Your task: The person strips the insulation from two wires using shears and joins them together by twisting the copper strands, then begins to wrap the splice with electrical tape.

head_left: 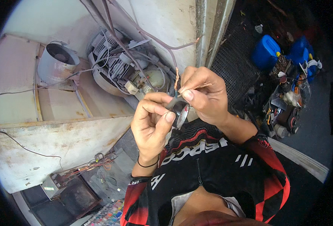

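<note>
My left hand (149, 130) is closed on a roll of dark tape (180, 117), thumb against its side, with a short strip reaching up to the fingers of my right hand (208, 98). My right thumb and forefinger pinch at an insulated wire near its bare, twisted copper strands (176, 77), where the tape end meets it. More frayed copper strands (206, 84) poke out beside my right fingers. The grey cable above runs down to this point. What exactly lies under my right fingertips is hidden.
Behind my hands sit a dusty motor unit (112, 62) with dangling cables and a round duct (56, 64) by a rusty-edged panel wall (31, 143). Right are dark mesh (234, 52), blue plastic containers (264, 52) and cluttered tools (287, 113). An electrical box (51, 186) lies lower left.
</note>
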`<move>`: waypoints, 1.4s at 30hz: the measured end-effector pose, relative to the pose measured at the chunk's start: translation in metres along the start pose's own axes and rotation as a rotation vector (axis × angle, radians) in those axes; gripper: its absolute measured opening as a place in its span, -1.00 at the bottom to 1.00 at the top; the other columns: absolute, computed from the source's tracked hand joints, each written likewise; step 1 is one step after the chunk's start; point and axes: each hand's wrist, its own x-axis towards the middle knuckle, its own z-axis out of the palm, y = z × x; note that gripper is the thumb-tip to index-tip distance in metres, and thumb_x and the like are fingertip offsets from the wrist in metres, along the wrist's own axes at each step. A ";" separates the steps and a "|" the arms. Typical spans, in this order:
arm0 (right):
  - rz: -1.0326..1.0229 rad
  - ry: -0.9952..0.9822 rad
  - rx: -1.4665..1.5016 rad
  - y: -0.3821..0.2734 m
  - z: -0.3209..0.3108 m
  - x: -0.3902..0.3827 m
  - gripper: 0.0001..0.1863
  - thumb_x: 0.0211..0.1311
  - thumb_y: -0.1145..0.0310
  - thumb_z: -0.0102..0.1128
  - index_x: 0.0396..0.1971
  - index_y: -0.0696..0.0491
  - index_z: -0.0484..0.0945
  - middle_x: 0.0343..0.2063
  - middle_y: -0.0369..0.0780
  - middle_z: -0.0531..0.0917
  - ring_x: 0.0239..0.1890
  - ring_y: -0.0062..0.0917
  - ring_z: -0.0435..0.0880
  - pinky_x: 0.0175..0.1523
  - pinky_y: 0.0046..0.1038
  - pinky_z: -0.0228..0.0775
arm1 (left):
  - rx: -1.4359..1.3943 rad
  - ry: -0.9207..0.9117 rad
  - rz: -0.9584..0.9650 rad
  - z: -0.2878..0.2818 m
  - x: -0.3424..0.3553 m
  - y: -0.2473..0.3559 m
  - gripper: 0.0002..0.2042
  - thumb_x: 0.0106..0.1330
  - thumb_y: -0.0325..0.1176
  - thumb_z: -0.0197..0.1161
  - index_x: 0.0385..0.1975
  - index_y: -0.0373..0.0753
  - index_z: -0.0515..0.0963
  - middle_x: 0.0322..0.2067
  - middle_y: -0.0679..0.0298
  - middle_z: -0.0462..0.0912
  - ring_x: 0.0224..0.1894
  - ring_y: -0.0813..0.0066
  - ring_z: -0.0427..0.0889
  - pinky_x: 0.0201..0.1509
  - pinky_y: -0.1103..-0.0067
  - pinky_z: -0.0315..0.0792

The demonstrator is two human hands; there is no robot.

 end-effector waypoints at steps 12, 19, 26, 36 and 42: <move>0.240 0.198 0.104 0.003 -0.017 0.010 -0.93 0.27 0.45 0.17 -0.38 0.12 0.52 -0.56 -0.40 0.50 -0.58 -0.85 0.37 -0.48 -0.75 0.23 | 0.007 -0.076 -0.090 0.000 0.016 -0.015 -0.89 0.31 -0.57 0.16 -0.31 -0.34 0.34 -0.16 -0.05 0.59 -0.09 0.27 0.60 0.06 0.39 0.48; 0.327 0.257 0.072 -0.001 -0.037 0.019 -0.89 0.27 0.37 0.22 -0.37 0.09 0.53 -0.55 -0.41 0.50 -0.55 -0.81 0.38 -0.47 -0.71 0.25 | 0.191 -0.140 -0.125 0.011 0.038 -0.016 -0.93 0.33 -0.59 0.12 -0.29 -0.35 0.38 -0.21 0.00 0.63 -0.18 0.42 0.62 -0.25 0.62 0.59; 0.112 0.442 -0.772 0.023 -0.151 -0.028 -0.81 0.20 0.29 0.30 -0.34 0.09 0.56 -0.48 -0.35 0.60 -0.45 -0.71 0.52 -0.33 -0.59 0.38 | 0.328 0.068 -0.101 -0.017 0.032 -0.034 -0.91 0.43 -0.39 0.10 -0.29 -0.25 0.40 -0.32 0.15 0.61 -0.44 0.61 0.55 -0.49 0.77 0.47; 1.048 1.012 -2.005 -0.076 -0.444 -0.386 -0.71 0.17 0.17 0.12 -0.26 0.06 0.62 -0.19 0.00 0.64 -0.12 -0.17 0.62 -0.02 -0.17 0.44 | 0.547 0.345 -0.051 -0.035 0.046 -0.047 -0.90 0.25 -0.50 0.22 -0.43 -0.19 0.42 -0.38 0.31 0.52 -0.29 0.55 0.51 -0.19 0.60 0.48; 1.134 0.987 -1.687 -0.115 -0.523 -0.474 -0.27 0.32 0.10 -0.03 0.43 -0.26 -0.11 -0.13 0.08 0.62 -0.10 -0.02 0.62 -0.02 -0.09 0.37 | 0.369 0.273 -0.001 -0.027 0.063 -0.046 -0.82 0.23 -0.62 0.23 -0.53 -0.25 0.38 -0.42 0.20 0.56 -0.36 0.56 0.53 -0.19 0.66 0.43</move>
